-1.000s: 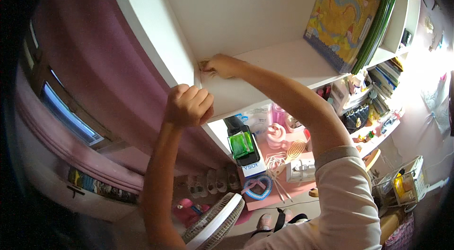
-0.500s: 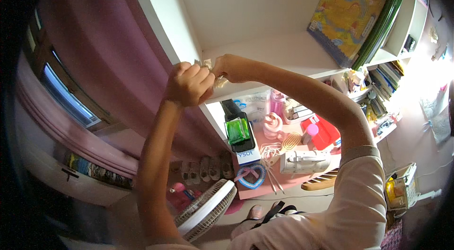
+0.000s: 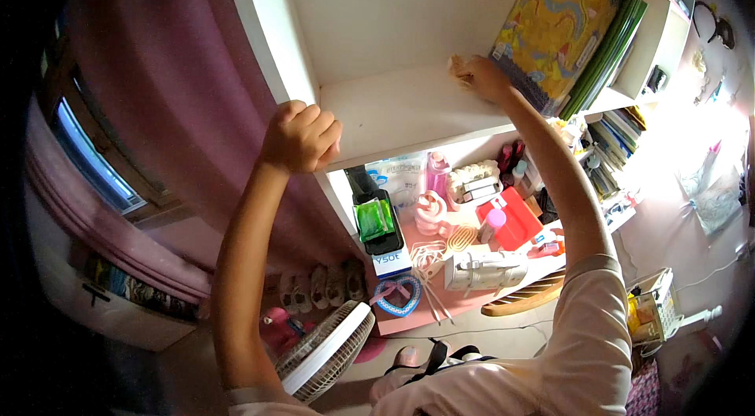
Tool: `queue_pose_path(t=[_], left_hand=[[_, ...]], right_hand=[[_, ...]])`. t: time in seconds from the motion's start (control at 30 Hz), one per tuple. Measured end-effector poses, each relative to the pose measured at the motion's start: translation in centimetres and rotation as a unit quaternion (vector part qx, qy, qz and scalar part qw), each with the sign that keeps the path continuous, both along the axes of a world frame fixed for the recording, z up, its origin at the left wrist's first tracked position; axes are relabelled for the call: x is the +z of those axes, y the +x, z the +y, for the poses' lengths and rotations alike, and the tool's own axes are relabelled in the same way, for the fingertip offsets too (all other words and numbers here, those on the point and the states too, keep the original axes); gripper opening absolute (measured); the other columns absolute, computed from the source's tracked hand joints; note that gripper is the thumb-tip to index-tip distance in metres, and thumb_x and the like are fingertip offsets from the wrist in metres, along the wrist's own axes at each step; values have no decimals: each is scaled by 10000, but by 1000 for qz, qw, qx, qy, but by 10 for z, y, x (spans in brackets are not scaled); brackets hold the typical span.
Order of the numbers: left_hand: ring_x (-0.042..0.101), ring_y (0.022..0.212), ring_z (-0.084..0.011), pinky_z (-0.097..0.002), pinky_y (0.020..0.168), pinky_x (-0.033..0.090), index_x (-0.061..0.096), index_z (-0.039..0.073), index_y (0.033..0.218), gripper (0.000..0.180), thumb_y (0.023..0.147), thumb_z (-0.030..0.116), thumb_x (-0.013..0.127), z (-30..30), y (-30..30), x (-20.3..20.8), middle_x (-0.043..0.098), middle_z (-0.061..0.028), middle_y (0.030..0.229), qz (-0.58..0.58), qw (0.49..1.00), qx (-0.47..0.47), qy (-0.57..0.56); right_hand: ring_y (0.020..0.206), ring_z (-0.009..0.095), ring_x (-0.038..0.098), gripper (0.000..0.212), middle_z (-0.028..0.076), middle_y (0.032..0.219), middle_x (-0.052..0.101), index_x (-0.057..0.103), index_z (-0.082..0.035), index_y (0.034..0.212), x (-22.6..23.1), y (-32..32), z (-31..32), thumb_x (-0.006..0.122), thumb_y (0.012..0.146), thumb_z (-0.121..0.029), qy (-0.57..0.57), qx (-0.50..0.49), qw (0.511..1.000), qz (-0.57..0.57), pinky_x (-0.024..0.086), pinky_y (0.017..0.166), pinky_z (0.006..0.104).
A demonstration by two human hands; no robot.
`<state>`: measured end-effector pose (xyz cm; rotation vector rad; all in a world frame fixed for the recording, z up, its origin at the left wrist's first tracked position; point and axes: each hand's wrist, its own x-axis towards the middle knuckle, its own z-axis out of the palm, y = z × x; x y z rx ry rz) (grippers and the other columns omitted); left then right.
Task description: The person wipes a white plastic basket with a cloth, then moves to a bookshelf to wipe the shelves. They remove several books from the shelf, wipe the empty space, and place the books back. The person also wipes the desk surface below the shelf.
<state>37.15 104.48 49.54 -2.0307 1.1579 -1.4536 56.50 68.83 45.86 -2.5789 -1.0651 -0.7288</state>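
Observation:
My right hand (image 3: 489, 79) pinches a crumpled beige cloth (image 3: 462, 72) over the back part of the white shelf board (image 3: 393, 105). The cloth appears to touch the board. Just right of that hand, a large yellow picture book (image 3: 554, 27) leans with several green-edged books (image 3: 609, 58). My left hand (image 3: 303, 138) is curled into a fist at the shelf's front left corner, beside the white side panel (image 3: 263, 19). Its palm is hidden, so I cannot see whether it grips the edge or holds anything.
Below the shelf, a pink desk (image 3: 393, 325) bears a black tray (image 3: 379, 221) with a green packet, a red box (image 3: 515, 215), a white case (image 3: 485, 269) and a heart-shaped box (image 3: 396, 295). A fan (image 3: 330, 353) stands at lower left; pink curtains (image 3: 173, 38) hang left.
My right hand has left my left hand and moved right with the cloth, deeper over the shelf toward the books. My left hand stays closed by the corner. The view has shifted slightly.

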Motion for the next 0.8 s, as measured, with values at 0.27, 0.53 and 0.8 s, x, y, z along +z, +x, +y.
queue_pose_path(t=[0.27,0.53,0.8], left_hand=[[434,579,-166,-305,642,353,440,142,597,157,675,168,573,-9,7,-3,388,-14,597,28,999,-30,-18],[399,551,-186,-316,615,322,400,131,571,189,682,182,544,-2,0,2,356,-34,581,8,1000,-19,1],[427,557,-157,-311,610,343,412,158,569,197,603,190,603,-9,7,-1,365,-3,577,25,999,-39,-8]], right_hand=[[813,322,595,119,158,871,625,597,-3,745,-16,-30,100,634,734,-116,99,170,980,4,479,742,414],[796,279,583,169,117,816,608,710,-120,913,-5,-62,97,607,779,-125,136,96,984,63,482,727,381],[802,342,621,171,185,860,638,628,-16,911,32,58,-80,613,776,-118,90,-320,908,-255,494,731,408]])
